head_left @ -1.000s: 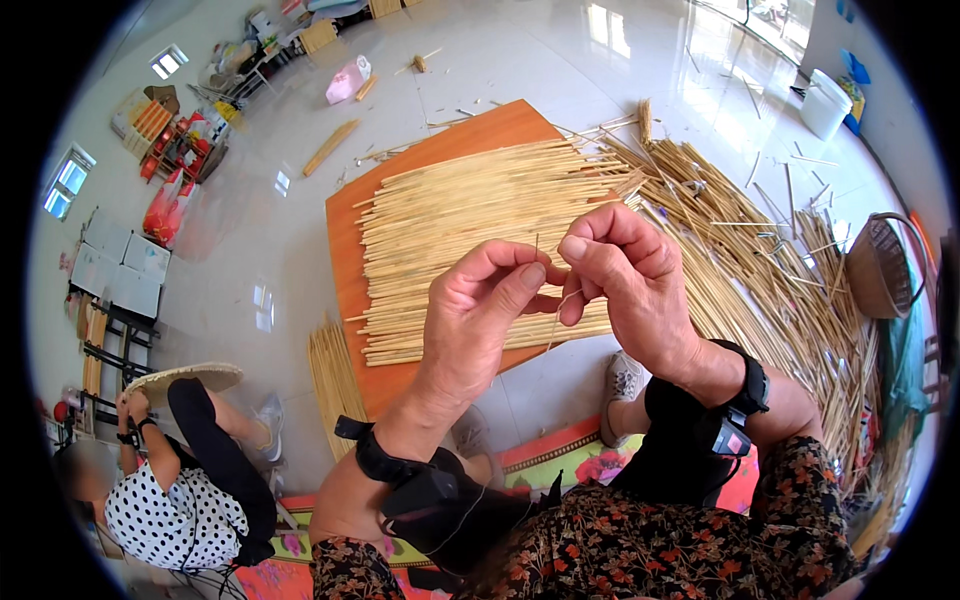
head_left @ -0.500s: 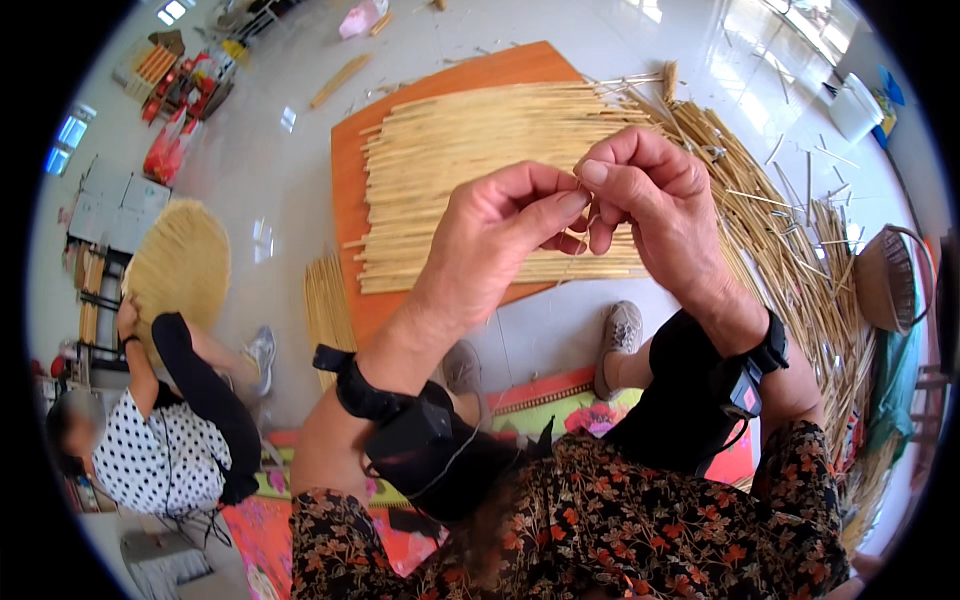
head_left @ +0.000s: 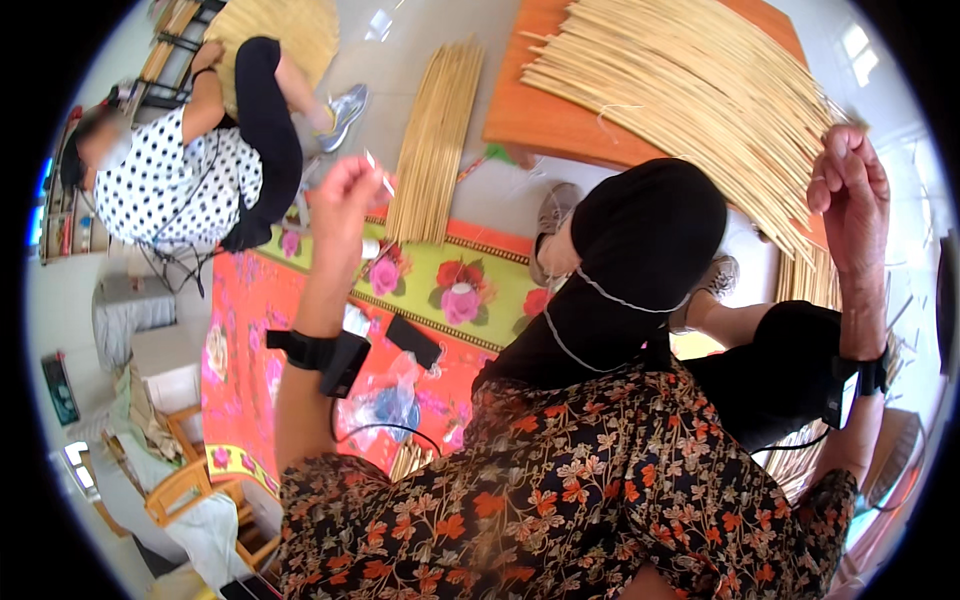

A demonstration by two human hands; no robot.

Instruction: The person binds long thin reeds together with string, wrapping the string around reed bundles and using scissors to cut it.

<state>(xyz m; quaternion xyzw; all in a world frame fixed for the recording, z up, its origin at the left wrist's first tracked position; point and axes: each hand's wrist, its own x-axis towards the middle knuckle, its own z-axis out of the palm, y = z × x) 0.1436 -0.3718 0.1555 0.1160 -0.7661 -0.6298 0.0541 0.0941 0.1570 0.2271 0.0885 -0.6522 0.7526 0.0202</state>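
Note:
My left hand (head_left: 345,205) is raised at the left above a flowered mat, its fingers closed on a small, pale, shiny thing (head_left: 389,184) whose kind I cannot make out. My right hand (head_left: 855,205) is lifted far to the right, fingertips pinched beside the edge of a layer of straw-coloured stalks (head_left: 680,75). What the right fingers hold, if anything, is too small to name. A pale cord (head_left: 585,355) lies in a loop across my black-clad leg. Thin white thread (head_left: 605,125) shows over the near edge of the stalks.
The stalks lie on an orange board (head_left: 545,115). A separate bundle of stalks (head_left: 435,150) is on the floor. On the flowered mat (head_left: 250,330) are a dark flat object (head_left: 413,342) and a plastic bag (head_left: 385,400). A person in a dotted top (head_left: 180,180) sits at the upper left.
My hands were together over the stalks and are now far apart, left hand to the left and right hand to the right. The view has swung left and down, showing more mat.

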